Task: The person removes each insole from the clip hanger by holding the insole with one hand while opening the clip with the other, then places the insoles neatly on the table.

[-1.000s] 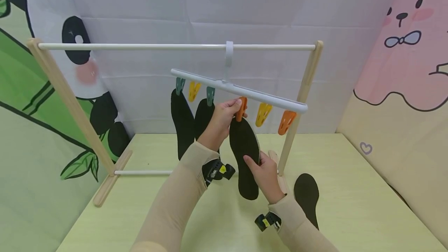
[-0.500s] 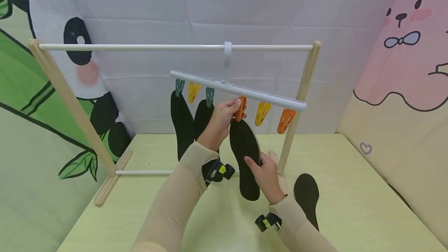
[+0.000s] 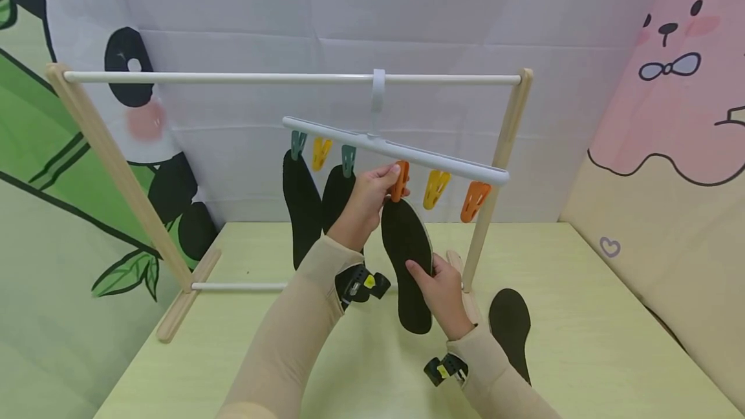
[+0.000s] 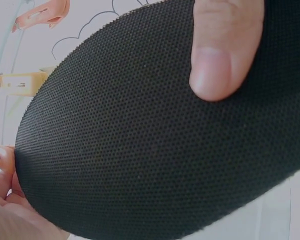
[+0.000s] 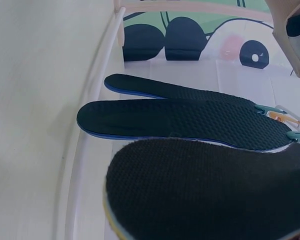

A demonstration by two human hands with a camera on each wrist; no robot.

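Note:
My left hand point(image 3: 363, 202) pinches an orange clothes peg point(image 3: 399, 181) hanging from a grey-white clip hanger point(image 3: 431, 157). My right hand point(image 3: 447, 293) grips the side of a black insole point(image 3: 407, 238), thumb across its face. The insole stands nearly upright, its rounded top at the peg's lower end; whether the peg bites on it I cannot tell. In the left wrist view the right thumb point(image 4: 222, 55) lies on the insole's woven surface. Two other black insoles point(image 5: 185, 120) hang from green pegs point(image 3: 348, 161) on the hanger's left half.
The hanger tilts down to the right, hooked on the white rail point(image 3: 233, 77) of a wooden rack point(image 3: 512, 121). Yellow pegs point(image 3: 436, 189) and another orange peg point(image 3: 475, 202) hang from it. One more black insole point(image 3: 510, 328) lies on the pale table point(image 3: 582, 315) beside the right forearm.
The hanger and its pegs have shifted very slightly left and down since a second ago. Both hands keep the same hold on the peg and the insole.

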